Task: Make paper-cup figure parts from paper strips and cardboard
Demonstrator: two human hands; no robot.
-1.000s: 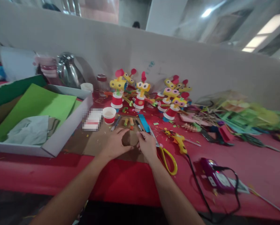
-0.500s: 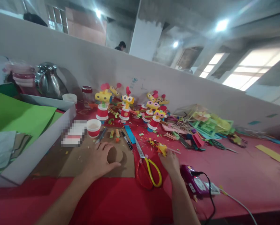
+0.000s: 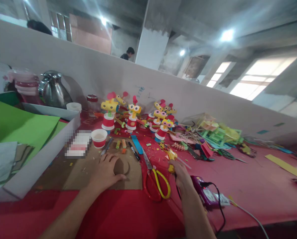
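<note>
The brown round piece (image 3: 124,165) sits on the cardboard sheet (image 3: 76,176), nearer the desk's (image 3: 128,212) near edge; the left hand (image 3: 104,171) curves beside it, thumb and fingers apart. Right of the scissors (image 3: 157,184), the right hand (image 3: 183,173) is closed on the yellow glue gun (image 3: 172,155). Cup-bodied figures (image 3: 131,123) stand toward the far edge.

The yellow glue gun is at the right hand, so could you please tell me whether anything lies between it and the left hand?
Yes, the scissors lie between the glue gun and the left hand, with their handles toward the person.
</note>
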